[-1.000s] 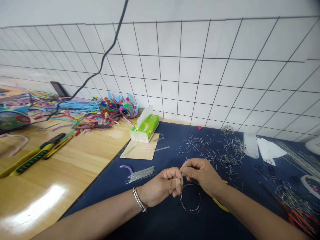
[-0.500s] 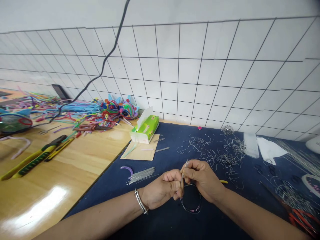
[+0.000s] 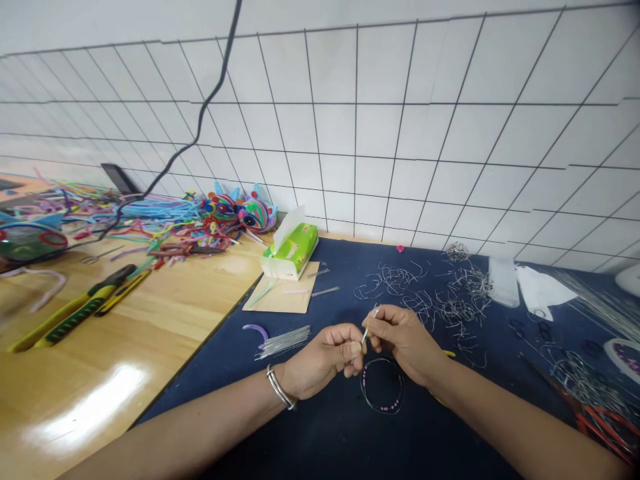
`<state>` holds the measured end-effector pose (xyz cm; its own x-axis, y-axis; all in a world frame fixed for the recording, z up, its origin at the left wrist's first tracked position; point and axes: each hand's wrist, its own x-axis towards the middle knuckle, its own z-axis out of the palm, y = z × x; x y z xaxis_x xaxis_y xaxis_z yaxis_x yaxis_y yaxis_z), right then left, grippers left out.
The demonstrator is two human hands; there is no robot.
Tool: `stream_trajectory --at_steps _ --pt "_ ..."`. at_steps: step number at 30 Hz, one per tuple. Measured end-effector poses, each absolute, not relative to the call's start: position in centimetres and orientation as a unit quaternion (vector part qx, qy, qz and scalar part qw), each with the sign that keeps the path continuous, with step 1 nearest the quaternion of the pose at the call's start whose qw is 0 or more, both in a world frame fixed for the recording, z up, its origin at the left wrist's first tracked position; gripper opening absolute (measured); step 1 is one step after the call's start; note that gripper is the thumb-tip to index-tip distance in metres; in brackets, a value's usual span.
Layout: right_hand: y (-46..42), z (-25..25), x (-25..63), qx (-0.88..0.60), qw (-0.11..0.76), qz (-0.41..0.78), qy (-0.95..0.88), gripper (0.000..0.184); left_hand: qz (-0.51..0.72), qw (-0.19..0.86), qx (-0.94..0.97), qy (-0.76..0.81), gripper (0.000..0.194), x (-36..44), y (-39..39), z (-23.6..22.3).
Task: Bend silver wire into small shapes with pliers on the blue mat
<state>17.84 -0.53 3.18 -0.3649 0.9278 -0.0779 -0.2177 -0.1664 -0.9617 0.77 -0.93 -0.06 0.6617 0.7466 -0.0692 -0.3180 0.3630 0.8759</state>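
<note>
Both my hands meet over a dark blue mat [image 3: 310,427]. My left hand [image 3: 323,360], with a silver bangle on its wrist, is closed in a pinch on the top of a thin wire ring [image 3: 383,387] strung with small pink beads. My right hand [image 3: 405,341] is closed on the wire's free end [image 3: 371,320], which sticks up between the fingertips. The ring hangs down below both hands, just over the mat.
Loose bent wires [image 3: 440,303] lie behind my hands, a bundle of straight wires [image 3: 285,340] to the left. A green tissue pack [image 3: 293,250] sits on a card. Yellow-handled tools [image 3: 75,310] and coloured pipe cleaners [image 3: 150,220] cover the wooden table. Red-handled pliers [image 3: 600,420] lie at right.
Both hands have lifted slightly and the beaded ring with them. The wire end in my right hand has tilted a little to the right.
</note>
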Motion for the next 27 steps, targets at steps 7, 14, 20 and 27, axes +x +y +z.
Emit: stream_trajectory --at_steps 7,14,20,27 --pt "-0.5 2.4 17.7 -0.434 0.432 0.588 -0.529 0.02 0.298 0.596 0.665 0.336 0.019 0.2 -0.3 0.9" --pt "-0.5 1.9 17.4 -0.457 0.441 0.567 -0.524 0.02 0.289 0.266 0.844 0.365 0.017 0.2 -0.8 1.2" --pt "-0.4 1.8 17.4 -0.466 0.44 0.545 -0.541 0.018 0.287 0.17 0.871 0.36 0.018 0.0 -0.6 0.1" --pt "-0.6 2.0 17.3 -0.446 0.451 0.56 -0.533 0.019 0.295 0.209 0.851 0.381 0.018 0.2 -0.7 0.8"
